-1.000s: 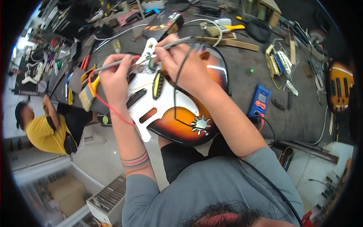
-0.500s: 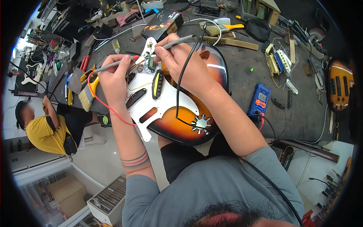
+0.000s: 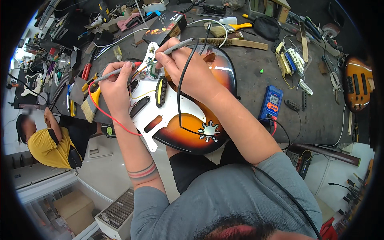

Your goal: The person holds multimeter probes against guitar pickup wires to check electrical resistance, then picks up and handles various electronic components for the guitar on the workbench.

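One gray probe, tip apparently behind right hand.

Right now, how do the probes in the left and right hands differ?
The left probe trails a red lead; the right probe trails a black lead. The left probe's rear end points down and left in the picture, the right probe's up and right. The left probe shows a red collar; the right probe's front is largely hidden by the right hand. Both have grey handles.

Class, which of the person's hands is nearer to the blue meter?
Right: the right hand is left of the blue meter and higher in view; the left hand lies farther left.
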Demonstrator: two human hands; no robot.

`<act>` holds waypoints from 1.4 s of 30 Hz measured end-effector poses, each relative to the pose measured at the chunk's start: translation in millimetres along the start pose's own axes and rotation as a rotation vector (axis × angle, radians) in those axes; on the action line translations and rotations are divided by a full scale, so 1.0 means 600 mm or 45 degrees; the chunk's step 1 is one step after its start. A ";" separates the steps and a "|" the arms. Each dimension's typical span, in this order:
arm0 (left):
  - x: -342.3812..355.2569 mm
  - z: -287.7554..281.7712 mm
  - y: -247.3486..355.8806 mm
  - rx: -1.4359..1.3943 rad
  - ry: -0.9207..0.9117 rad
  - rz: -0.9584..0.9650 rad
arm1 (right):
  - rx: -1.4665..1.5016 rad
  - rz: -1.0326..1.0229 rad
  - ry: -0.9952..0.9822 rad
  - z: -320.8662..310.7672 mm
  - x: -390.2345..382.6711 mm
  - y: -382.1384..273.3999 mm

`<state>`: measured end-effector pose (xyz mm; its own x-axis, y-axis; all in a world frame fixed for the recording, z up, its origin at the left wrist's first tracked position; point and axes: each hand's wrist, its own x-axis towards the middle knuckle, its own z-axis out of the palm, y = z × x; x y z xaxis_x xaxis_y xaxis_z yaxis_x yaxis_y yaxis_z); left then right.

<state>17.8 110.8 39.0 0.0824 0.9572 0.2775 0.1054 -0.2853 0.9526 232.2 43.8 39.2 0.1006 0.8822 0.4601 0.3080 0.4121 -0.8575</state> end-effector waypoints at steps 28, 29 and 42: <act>0.001 0.001 0.003 0.141 0.032 0.081 | -0.093 -0.081 0.027 0.008 -0.002 0.023; 0.000 0.002 0.002 0.129 0.029 0.083 | -0.105 -0.084 0.028 0.009 -0.001 0.025; 0.005 0.005 -0.001 0.069 0.005 0.084 | -0.047 -0.090 0.058 0.005 0.001 0.024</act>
<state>21.1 113.5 38.8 0.0873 0.9363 0.3403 0.1536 -0.3501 0.9240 233.8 50.9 26.1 0.1199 0.8395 0.5299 0.3507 0.4635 -0.8137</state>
